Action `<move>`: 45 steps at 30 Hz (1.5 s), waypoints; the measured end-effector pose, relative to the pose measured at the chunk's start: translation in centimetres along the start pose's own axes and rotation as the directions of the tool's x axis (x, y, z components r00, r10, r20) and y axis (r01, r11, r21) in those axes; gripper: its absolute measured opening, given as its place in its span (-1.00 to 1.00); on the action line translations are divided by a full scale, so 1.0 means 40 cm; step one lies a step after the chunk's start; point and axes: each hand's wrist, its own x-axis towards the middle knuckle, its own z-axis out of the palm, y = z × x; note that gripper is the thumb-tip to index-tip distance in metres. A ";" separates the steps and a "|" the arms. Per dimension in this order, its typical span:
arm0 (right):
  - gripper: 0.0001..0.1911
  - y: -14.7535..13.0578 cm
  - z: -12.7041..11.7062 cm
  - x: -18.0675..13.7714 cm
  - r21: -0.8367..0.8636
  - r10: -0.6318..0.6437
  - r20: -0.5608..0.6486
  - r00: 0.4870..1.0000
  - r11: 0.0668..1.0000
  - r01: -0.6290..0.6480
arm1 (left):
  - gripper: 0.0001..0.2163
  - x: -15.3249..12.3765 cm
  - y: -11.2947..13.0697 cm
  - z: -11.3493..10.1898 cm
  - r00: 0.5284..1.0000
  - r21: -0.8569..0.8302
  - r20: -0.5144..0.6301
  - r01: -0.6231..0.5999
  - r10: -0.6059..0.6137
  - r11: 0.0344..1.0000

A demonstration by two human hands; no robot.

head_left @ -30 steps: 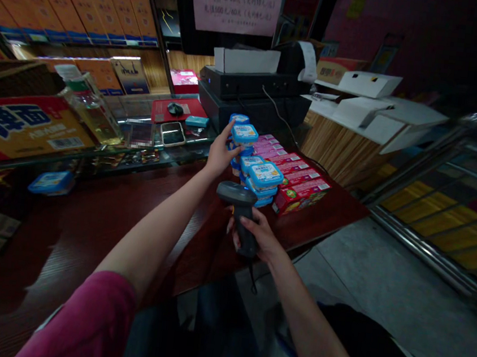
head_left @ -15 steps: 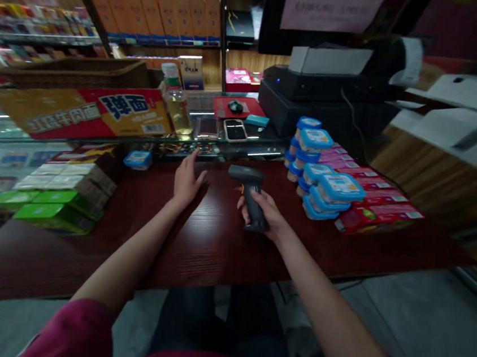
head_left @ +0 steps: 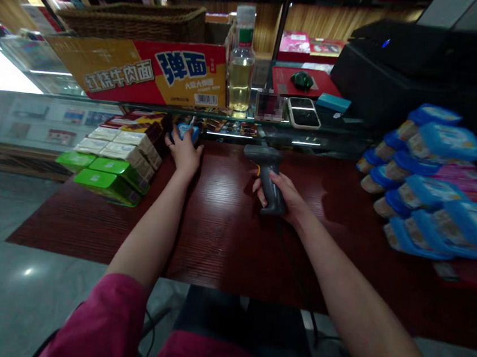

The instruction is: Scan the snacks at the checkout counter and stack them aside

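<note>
My right hand [head_left: 291, 198] grips the handle of a dark grey barcode scanner [head_left: 272, 188], whose head points left and away from me above the brown wooden counter [head_left: 220, 228]. At the counter's far left part, my left hand [head_left: 185, 156] has its fingers around a small blue-lidded tub [head_left: 191, 133], which they partly cover. Just left of that hand stand rows of small boxes: green boxes [head_left: 104, 180] in front, white boxes [head_left: 126, 152] behind, and brown-and-yellow packs [head_left: 148, 123] at the back.
Stacked blue-lidded tubs [head_left: 429, 181] stand at the right, beside red and pink boxes [head_left: 473, 271]. Along the glass ledge are a noodle carton [head_left: 125, 73], a bottle [head_left: 241, 76], a phone [head_left: 304, 113] and a mouse [head_left: 301, 80]. The scanner's cable [head_left: 294, 258] hangs over the counter's front edge.
My left hand has moved left and forward from the bare counter onto the lone blue-lidded tub. The view has turned left and down. My right hand still holds the scanner.
</note>
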 end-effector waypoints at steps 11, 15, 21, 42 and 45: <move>-0.44 0.003 -0.015 -0.010 0.025 -0.006 -0.019 1.000 1.000 0.007 | -0.43 -0.055 0.096 -0.055 0.844 -0.609 0.520 0.262 0.128 0.749; -0.44 -0.001 -0.012 -0.015 0.054 -0.007 -0.055 0.998 0.999 0.010 | -0.44 -0.081 0.121 -0.061 0.745 -0.641 0.648 0.422 0.158 0.641; -0.44 0.003 -0.015 -0.012 0.060 0.031 -0.016 0.999 0.998 -0.030 | -0.44 -0.068 0.110 -0.066 0.749 -0.638 0.641 0.399 0.168 0.659; -0.45 0.004 -0.008 -0.016 0.043 -0.013 -0.089 0.996 0.999 0.017 | -0.55 -0.083 0.132 -0.049 0.908 -0.608 0.397 0.152 0.132 0.779; -0.50 0.002 -0.011 -0.013 0.056 -0.033 -0.133 0.991 0.998 0.040 | -0.67 -0.102 0.157 -0.047 0.927 -0.375 0.258 -0.165 0.274 0.912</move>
